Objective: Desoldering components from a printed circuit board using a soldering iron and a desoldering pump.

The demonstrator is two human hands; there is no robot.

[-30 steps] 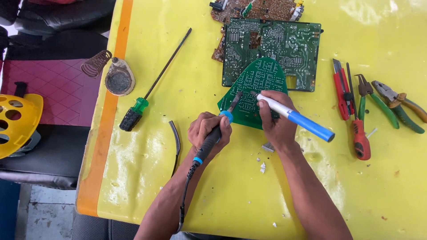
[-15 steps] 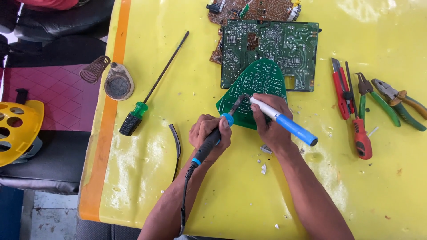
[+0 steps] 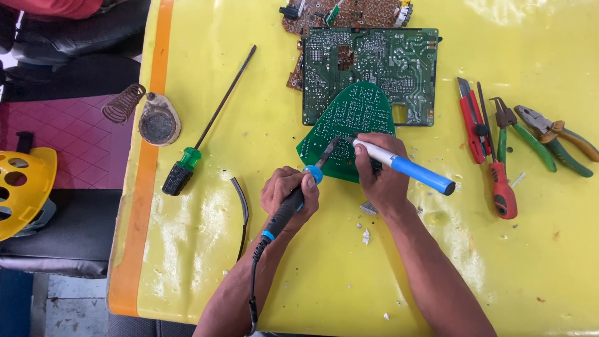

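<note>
Far left, off the worktop edge: a yellow perforated plastic piece [image 3: 22, 190]. On the yellow-covered worktop [image 3: 187, 249], left side: a coiled wire iron stand [image 3: 123, 103] beside a round tin-like base [image 3: 158, 125]. Right of that, a long screwdriver with green-and-black handle [image 3: 181, 175], shaft running far-right. A short curved black strip [image 3: 242, 206] lies near the left forearm.

Left hand [image 3: 288, 192] clamped around the black grip of a soldering iron [image 3: 293, 203]; its tip rests on the near-left part of the rounded green circuit board [image 3: 349, 131]. The iron's cord trails down along the forearm.

Right hand [image 3: 380, 178] closed on a white-and-blue desoldering pump [image 3: 405, 167], white nose down on the same board, just beside the iron tip. The board lies mid-worktop, overlapping the near edge of a larger rectangular green board [image 3: 374, 62]; a brown board [image 3: 324, 12] lies farther back.

Right: red utility knife [image 3: 469, 122], red-handled tool [image 3: 502, 193], green-handled pliers [image 3: 524, 137], and another pair of pliers [image 3: 558, 137].
</note>
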